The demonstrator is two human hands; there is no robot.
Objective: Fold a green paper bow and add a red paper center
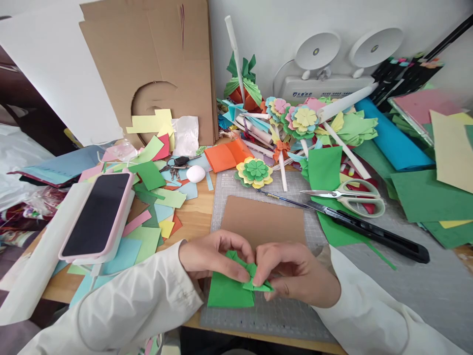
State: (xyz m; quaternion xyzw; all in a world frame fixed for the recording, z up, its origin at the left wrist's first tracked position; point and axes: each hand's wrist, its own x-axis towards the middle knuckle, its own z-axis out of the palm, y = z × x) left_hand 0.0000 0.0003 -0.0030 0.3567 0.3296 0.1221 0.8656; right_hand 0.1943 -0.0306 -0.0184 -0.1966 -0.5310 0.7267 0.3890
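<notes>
Both my hands meet over the near edge of a grey cutting mat (236,315) and pinch a piece of folded green paper (227,291). My left hand (212,256) grips it from the left, thumb and fingers closed on a crease. From the right, my right hand (295,271) has its fingertips pressed on the same fold. A brown card sheet (264,219) lies just beyond the hands. Both arms wear white sleeves.
A phone in a pink case (98,214) rests on paper scraps at left. Scissors (351,197) and a black utility knife (373,231) lie right of the card. Paper flowers (254,171), coloured sheets, cardboard (155,64) and a white twin-head lamp (325,74) crowd the back.
</notes>
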